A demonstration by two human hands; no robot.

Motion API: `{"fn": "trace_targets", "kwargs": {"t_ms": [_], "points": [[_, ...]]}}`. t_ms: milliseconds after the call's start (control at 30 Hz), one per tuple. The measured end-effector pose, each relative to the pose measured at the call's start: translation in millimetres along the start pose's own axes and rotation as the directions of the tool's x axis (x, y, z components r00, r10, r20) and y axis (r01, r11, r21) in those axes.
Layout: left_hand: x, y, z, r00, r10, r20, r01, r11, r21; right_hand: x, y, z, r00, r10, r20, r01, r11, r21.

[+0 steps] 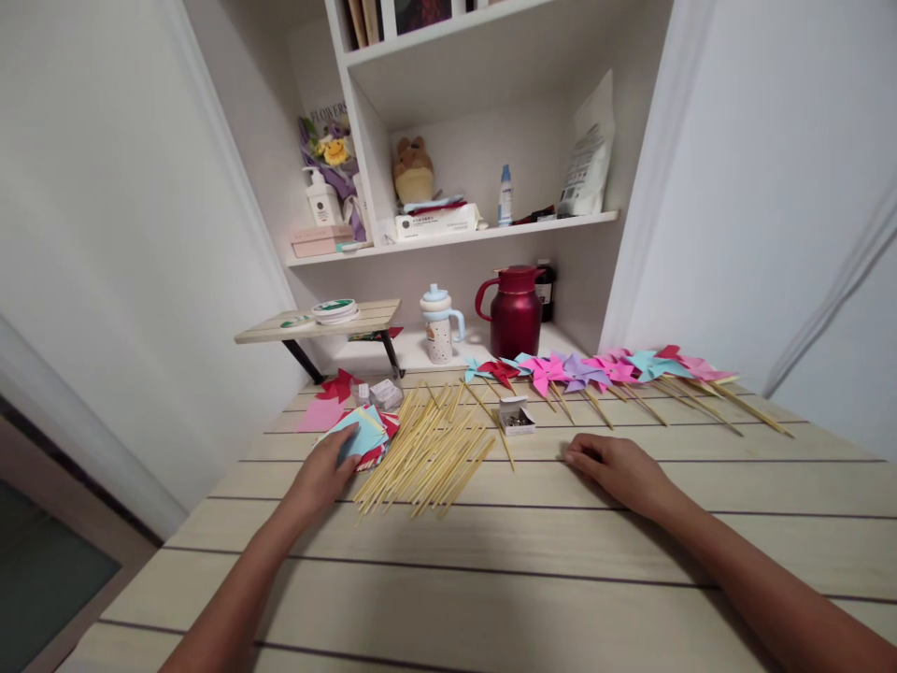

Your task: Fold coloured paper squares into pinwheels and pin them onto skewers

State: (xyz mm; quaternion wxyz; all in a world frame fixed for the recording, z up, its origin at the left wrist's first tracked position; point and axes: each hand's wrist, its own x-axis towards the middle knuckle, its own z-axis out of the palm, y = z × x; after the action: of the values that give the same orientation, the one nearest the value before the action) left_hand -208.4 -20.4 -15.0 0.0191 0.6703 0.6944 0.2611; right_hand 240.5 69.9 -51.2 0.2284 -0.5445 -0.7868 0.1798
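Observation:
My left hand [323, 472] rests with its fingers stretched out on a stack of coloured paper squares [365, 433], light blue on top, at the left of the wooden table [491, 551]. Right of the stack lies a loose pile of several thin wooden sticks [427, 451]. My right hand [617, 467] lies palm down on the bare table, fingers together and slightly curled, holding nothing. A small open box of pins [517, 416] stands just beyond it. A row of finished paper pinwheels on sticks [603, 372] runs along the far edge.
A red thermos jug [515, 311] and a lidded cup [439, 325] stand on the ledge behind the table. A small folding table [322, 322] with a round tin sits at the left. Shelves above hold a bottle, a bag and a plush toy.

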Motion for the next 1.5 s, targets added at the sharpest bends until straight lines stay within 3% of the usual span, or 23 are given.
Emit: {"fn": "trace_targets", "kwargs": {"t_ms": [333, 1133, 1500], "points": [[1.3, 3.9, -1.8, 0.995, -0.096, -0.034, 0.093, 0.992, -0.08, 0.1, 0.9, -0.1, 1.0, -0.003, 0.004, 0.003, 1.0, -0.004], [1.0, 7.9, 0.4, 0.991, -0.119, -0.053, 0.11, 0.984, -0.142, -0.2, 0.7, -0.7, 1.0, -0.008, 0.017, 0.008, 1.0, -0.007], [-1.3, 9.9, 0.2, 0.985, -0.154, -0.073, 0.127, 0.948, -0.294, -0.2, 0.0, -1.9, 1.0, -0.02, 0.023, 0.02, 1.0, -0.001]]}}
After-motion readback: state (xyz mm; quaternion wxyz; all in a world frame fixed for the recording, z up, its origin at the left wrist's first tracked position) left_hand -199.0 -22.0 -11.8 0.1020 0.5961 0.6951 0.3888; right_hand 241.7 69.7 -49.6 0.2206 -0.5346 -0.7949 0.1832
